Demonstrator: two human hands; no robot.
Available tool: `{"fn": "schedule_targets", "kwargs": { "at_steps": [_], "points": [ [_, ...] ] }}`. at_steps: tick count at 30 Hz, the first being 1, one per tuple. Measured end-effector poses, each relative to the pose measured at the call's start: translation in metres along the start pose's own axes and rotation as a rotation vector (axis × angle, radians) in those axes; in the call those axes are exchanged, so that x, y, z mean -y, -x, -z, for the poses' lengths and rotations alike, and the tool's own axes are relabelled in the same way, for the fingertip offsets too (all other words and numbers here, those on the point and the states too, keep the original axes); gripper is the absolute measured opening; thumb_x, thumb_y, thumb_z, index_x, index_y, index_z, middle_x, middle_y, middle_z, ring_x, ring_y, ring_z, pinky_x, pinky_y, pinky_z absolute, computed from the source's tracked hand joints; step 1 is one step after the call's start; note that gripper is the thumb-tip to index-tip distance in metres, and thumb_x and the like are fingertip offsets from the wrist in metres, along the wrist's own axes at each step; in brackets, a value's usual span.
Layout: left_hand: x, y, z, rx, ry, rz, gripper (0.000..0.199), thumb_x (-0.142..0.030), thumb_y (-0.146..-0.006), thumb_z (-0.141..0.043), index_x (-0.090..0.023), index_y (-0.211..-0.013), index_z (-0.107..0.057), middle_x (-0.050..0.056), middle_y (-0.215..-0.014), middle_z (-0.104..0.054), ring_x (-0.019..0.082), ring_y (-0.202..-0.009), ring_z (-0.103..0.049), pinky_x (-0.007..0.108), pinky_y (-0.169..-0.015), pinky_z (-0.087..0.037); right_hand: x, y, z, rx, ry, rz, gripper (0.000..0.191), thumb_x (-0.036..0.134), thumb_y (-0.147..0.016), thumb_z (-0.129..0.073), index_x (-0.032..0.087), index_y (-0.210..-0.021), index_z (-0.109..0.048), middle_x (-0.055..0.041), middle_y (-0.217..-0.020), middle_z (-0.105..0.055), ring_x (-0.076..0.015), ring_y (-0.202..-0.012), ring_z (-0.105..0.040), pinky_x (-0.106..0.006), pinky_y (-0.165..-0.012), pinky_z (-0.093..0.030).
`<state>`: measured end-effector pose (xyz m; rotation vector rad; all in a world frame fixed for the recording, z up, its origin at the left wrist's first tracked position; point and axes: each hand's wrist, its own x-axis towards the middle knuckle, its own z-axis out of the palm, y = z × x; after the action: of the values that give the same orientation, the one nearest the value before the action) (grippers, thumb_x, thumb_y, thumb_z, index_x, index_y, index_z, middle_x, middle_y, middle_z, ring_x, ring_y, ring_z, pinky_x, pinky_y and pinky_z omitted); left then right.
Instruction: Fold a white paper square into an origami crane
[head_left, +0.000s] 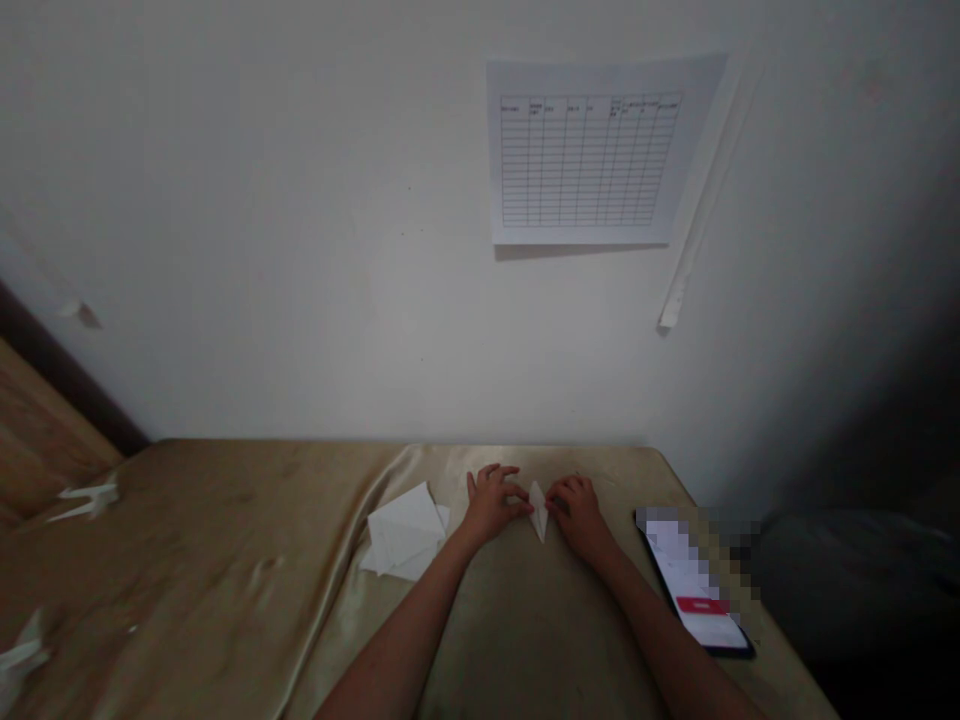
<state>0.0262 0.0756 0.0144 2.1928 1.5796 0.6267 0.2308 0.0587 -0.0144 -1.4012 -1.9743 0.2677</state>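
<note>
A small white piece of folded paper (pixel 538 512), narrow and pointed at both ends, lies between my two hands on the cloth-covered table. My left hand (pixel 493 502) pinches its left edge with thumb and index finger, the other fingers spread above. On the opposite edge, my right hand (pixel 576 508) grips it between thumb and fingertips, with the remaining fingers curled. A loose stack of white paper sheets (pixel 406 530) rests to the left of my left forearm.
A phone (pixel 694 590) with a lit screen lies right of my right forearm. White folded paper figures (pixel 90 498) sit at the far left of the satiny tablecloth (pixel 210 540). Behind stands a wall (pixel 300 250) bearing a printed table sheet (pixel 589 155).
</note>
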Motion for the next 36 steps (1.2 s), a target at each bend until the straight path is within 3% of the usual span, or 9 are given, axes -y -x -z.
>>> {"fn": "schedule_targets", "kwargs": {
  "at_steps": [21, 28, 36],
  "points": [
    [-0.0051, 0.0017, -0.0075, -0.049, -0.009, -0.01, 0.012, -0.038, -0.072, -0.082, -0.03, -0.075, -0.075, -0.005, -0.139, -0.058, 0.031, -0.137, -0.036, 0.07, -0.113, -0.008, 0.006, -0.0005, 0.0026, 0.043, 0.059, 0.015, 0.006, 0.027, -0.084, -0.065, 0.023, -0.086, -0.069, -0.0057, -0.101, -0.066, -0.0235, -0.107, -0.052, -0.04, -0.101, -0.036],
    [-0.0028, 0.0026, -0.0069, -0.021, -0.048, -0.028, 0.012, -0.041, -0.073, -0.081, -0.034, -0.081, -0.074, -0.008, -0.145, -0.053, 0.032, -0.138, -0.032, 0.072, -0.113, -0.006, 0.0077, 0.0015, 0.0005, 0.015, 0.06, 0.025, 0.024, 0.047, -0.081, -0.07, 0.023, -0.087, -0.069, -0.006, -0.1, -0.064, -0.0249, -0.107, -0.052, -0.042, -0.103, -0.035],
    [-0.0019, 0.0018, -0.008, -0.011, -0.057, -0.017, 0.014, -0.04, -0.073, -0.081, -0.035, -0.084, -0.074, -0.01, -0.147, -0.05, 0.032, -0.138, -0.032, 0.072, -0.113, -0.006, 0.008, 0.0011, 0.0017, 0.062, 0.08, -0.002, 0.025, 0.043, -0.076, -0.076, 0.023, -0.09, -0.068, -0.0063, -0.103, -0.063, -0.0256, -0.109, -0.051, -0.042, -0.104, -0.035]
  ]
}}
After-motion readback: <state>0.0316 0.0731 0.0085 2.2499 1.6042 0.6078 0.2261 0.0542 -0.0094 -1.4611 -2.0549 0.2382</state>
